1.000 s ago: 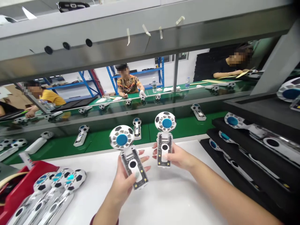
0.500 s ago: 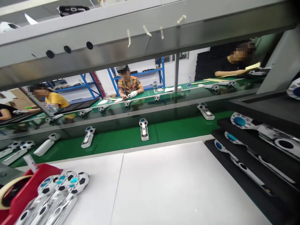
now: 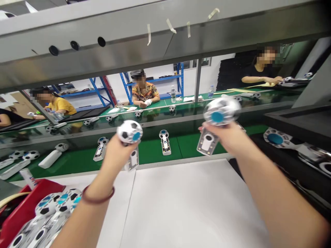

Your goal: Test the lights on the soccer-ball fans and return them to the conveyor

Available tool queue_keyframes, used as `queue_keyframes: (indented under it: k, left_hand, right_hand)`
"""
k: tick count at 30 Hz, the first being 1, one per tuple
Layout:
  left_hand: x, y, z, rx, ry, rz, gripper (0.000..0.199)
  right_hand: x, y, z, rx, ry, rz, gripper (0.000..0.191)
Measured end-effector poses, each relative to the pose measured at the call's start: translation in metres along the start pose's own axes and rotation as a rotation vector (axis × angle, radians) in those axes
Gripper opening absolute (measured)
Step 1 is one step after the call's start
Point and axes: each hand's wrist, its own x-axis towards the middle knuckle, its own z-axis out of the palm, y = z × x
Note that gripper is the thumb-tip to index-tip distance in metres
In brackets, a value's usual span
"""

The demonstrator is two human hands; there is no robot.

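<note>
Fingers (image 3: 212, 128) curled in — left hand (image 3: 116, 151), right hand (image 3: 229, 137) — each gripping football-headed devices (image 3: 129, 132) (image 3: 217, 116).

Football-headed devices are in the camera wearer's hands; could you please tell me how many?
2: one football-headed device in the left hand and another in the right hand. The hands partly cover both; I cannot tell whether anything else is hidden behind them.

Belt (image 3: 190, 145): green. Left unit (image 3: 126, 129): white, black football patches, blue disc (image 3: 136, 136). Right unit (image 3: 226, 108): white, same blue, patches blurred. Sheet (image 3: 186, 203), nearside of belt: plain white. Bin (image 3: 41, 190), likewise nearside: red.
</note>
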Motion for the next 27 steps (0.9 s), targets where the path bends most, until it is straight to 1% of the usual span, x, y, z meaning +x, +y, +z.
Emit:
queue_keyframes:
  k: [1, 2, 3, 4, 5, 6, 7, 9, 10, 11, 12, 14, 16, 18, 19, 21, 23, 24, 25, 27]
  left_hand:
    - [0.007, -0.001, 0.017, 0.058, -0.032, 0.006, 0.045]
    - [0.016, -0.004, 0.035, 0.113, -0.094, 0.01, 0.047]
    - [0.026, -0.009, 0.052, 0.127, -0.128, 0.005, 0.047]
    - [0.037, -0.016, 0.067, 0.14, -0.151, 0.002, 0.047]
    - [0.047, -0.024, 0.078, 0.159, -0.174, 0.001, 0.045]
    - [0.057, -0.034, 0.086, 0.182, -0.184, 0.001, 0.042]
    - [0.066, -0.045, 0.089, 0.21, -0.191, 0.005, 0.04]
    - [0.081, -0.068, 0.084, 0.275, -0.195, 0.009, 0.035]
    - [0.086, -0.08, 0.078, 0.306, -0.194, 0.005, 0.032]
    - [0.09, -0.093, 0.069, 0.336, -0.191, -0.011, 0.029]
    - [0.093, -0.105, 0.06, 0.365, -0.182, -0.042, 0.026]
    - [0.096, -0.132, 0.041, 0.418, -0.145, -0.152, 0.025]
    - [0.098, -0.157, 0.025, 0.447, -0.108, -0.307, 0.025]
    - [0.098, -0.179, 0.017, 0.43, -0.104, -0.467, 0.028]
    - [0.097, -0.187, 0.017, 0.402, -0.114, -0.535, 0.028]
    - [0.096, -0.198, 0.02, 0.316, -0.141, -0.639, 0.029]
    - [0.095, -0.201, 0.029, 0.212, -0.152, -0.711, 0.028]
    - [0.094, -0.2, 0.034, 0.156, -0.146, -0.745, 0.028]
    - [0.093, -0.197, 0.039, 0.097, -0.138, -0.783, 0.028]
    - [0.09, -0.188, 0.047, -0.047, -0.126, -0.856, 0.026]
  right_hand:
    - [0.015, 0.021, 0.007, -0.163, -0.008, 0.042, 0.04]
    - [0.03, 0.041, 0.012, -0.301, -0.014, 0.079, 0.04]
    - [0.044, 0.061, 0.015, -0.395, -0.011, 0.107, 0.041]
    - [0.055, 0.078, 0.016, -0.426, 0.006, 0.122, 0.044]
    - [0.064, 0.091, 0.015, -0.456, 0.026, 0.137, 0.053]
    - [0.071, 0.101, 0.014, -0.48, 0.06, 0.152, 0.063]
    - [0.075, 0.107, 0.011, -0.502, 0.102, 0.161, 0.073]
    - [0.08, 0.113, 0.009, -0.561, 0.196, 0.167, 0.084]
    - [0.081, 0.114, 0.009, -0.601, 0.225, 0.151, 0.084]
    - [0.081, 0.115, 0.011, -0.643, 0.229, 0.131, 0.082]
    - [0.081, 0.118, 0.014, -0.681, 0.203, 0.114, 0.08]
    - [0.081, 0.127, 0.026, -0.727, 0.096, 0.108, 0.077]
    - [0.08, 0.139, 0.043, -0.72, -0.019, 0.162, 0.075]
    - [0.079, 0.153, 0.062, -0.699, -0.092, 0.245, 0.077]
    - [0.079, 0.159, 0.071, -0.689, -0.116, 0.285, 0.08]
    - [0.079, 0.169, 0.087, -0.673, -0.136, 0.355, 0.088]
    - [0.08, 0.174, 0.097, -0.656, -0.122, 0.415, 0.092]
    - [0.08, 0.175, 0.099, -0.639, -0.113, 0.441, 0.089]
    - [0.079, 0.175, 0.099, -0.613, -0.111, 0.464, 0.082]
    - [0.076, 0.172, 0.095, -0.524, -0.142, 0.491, 0.058]
